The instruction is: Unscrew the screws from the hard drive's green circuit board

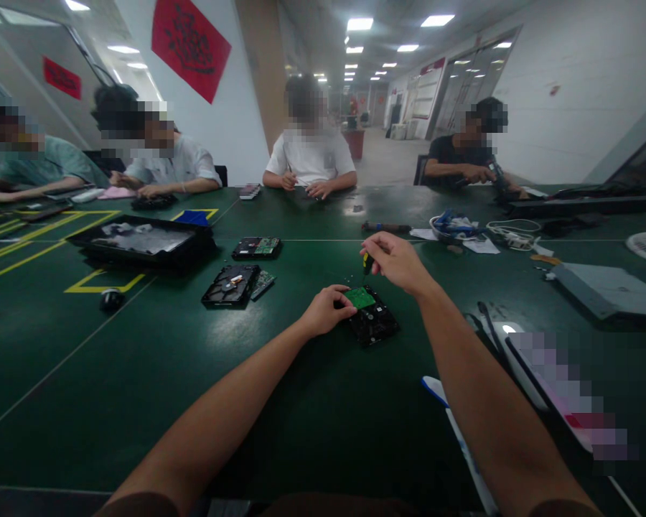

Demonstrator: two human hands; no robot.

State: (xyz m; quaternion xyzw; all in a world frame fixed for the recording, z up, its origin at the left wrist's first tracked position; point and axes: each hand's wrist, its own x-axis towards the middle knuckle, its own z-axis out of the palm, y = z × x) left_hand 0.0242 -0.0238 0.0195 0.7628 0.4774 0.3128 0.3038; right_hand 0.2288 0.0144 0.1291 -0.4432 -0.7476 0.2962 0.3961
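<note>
A black hard drive (380, 324) with a green circuit board (360, 297) on its upper face lies on the dark green table. My left hand (328, 310) grips the drive's left edge between thumb and fingers. Above the drive's far side, my right hand (392, 260) is closed around a small screwdriver (367, 264) with a yellow and black handle. The screwdriver points down toward the board's far edge; whether its tip touches is too small to tell. Several tiny screws (349, 278) lie just beyond the drive.
Left of my hands lie an opened drive (230, 286), a loose circuit board (263, 285) and another drive (257, 248). A black tray (145, 240) stands farther left. Cables (455, 225), a grey metal case (608, 291) and a blue-white strip (436, 390) are to the right. Several people sit opposite.
</note>
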